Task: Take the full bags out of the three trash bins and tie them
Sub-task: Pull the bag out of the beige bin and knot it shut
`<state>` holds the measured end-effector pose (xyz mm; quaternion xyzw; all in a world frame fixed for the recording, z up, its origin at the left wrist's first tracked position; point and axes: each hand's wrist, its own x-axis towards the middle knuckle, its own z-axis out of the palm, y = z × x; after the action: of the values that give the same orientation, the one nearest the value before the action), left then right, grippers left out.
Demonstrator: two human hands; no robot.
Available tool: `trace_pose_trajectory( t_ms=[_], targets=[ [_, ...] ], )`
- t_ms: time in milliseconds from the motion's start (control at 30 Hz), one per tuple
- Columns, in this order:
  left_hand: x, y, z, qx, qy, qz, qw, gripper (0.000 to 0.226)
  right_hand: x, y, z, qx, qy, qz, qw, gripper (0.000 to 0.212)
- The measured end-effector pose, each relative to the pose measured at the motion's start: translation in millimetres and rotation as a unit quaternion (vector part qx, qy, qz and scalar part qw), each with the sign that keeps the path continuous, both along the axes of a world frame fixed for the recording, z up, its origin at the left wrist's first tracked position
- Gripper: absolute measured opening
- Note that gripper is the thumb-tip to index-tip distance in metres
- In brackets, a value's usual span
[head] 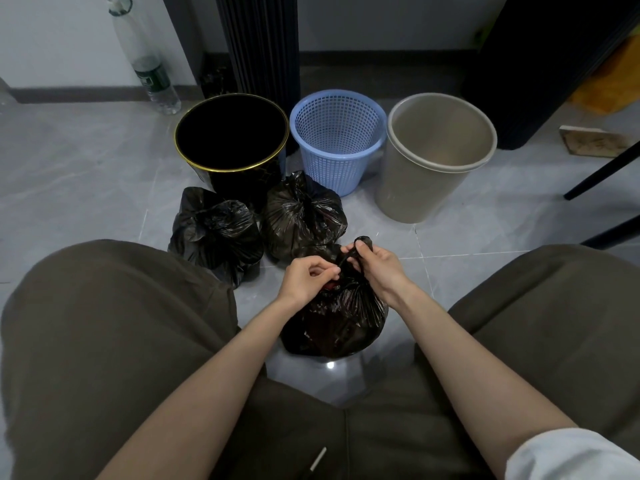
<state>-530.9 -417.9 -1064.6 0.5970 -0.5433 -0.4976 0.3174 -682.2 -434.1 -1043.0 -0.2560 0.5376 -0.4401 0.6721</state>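
Three bins stand in a row on the floor with no bags inside: a black bin with a gold rim (pixel 231 140), a blue mesh basket (pixel 337 138) and a beige bin (pixel 437 150). Two black bags lie in front of them with their necks gathered, one on the left (pixel 214 233) and one in the middle (pixel 303 214). A third black bag (pixel 337 320) sits between my knees. My left hand (pixel 306 277) pinches one strand of its neck. My right hand (pixel 375 261) grips the other strand, pulled up above the bag.
A clear plastic bottle (pixel 149 67) leans against the wall at the back left. A dark ribbed column (pixel 263 43) stands behind the bins. Black chair legs (pixel 602 171) and a wooden piece (pixel 594 142) are at the right. My knees flank the bag.
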Motion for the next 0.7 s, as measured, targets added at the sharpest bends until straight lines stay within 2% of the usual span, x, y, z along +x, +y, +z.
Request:
trace_pose_trajectory(
  t_ms=[133,333,400,467,533,633,700],
  targets=[
    [1.7,-0.5,1.5,0.002,0.007,-0.013,1.000,0.007,-0.6,-0.9,-0.2,-0.027,0.037,0.020,0.999,0.025],
    [1.5,-2.7,4.5,0.052,-0.017,-0.038,0.998,0.006,0.9,-0.1,1.7,-0.032,0.030,0.059,0.997,0.025],
    [2.9,-5.0,3.4,0.073,-0.035,-0.035,0.996,0.010,2.0,0.4,0.7,-0.037,0.053,0.070,0.995,0.025],
    [3.3,-6.9,4.7,0.084,-0.043,-0.037,0.995,0.014,1.9,-0.1,1.0,-0.071,0.116,0.108,0.985,0.025],
    [3.2,-8.3,5.8,0.102,-0.038,-0.034,0.993,0.021,0.4,-1.9,6.6,-0.148,0.233,0.184,0.943,0.026],
    [2.1,-10.2,9.3,0.156,-0.003,-0.015,0.988,0.026,-1.2,-6.0,11.1,-0.259,0.416,0.275,0.828,0.023],
    [1.2,-10.3,13.9,0.194,0.043,-0.004,0.980,0.023,-3.7,-7.3,7.3,-0.291,0.470,0.303,0.776,0.017]
  ],
)
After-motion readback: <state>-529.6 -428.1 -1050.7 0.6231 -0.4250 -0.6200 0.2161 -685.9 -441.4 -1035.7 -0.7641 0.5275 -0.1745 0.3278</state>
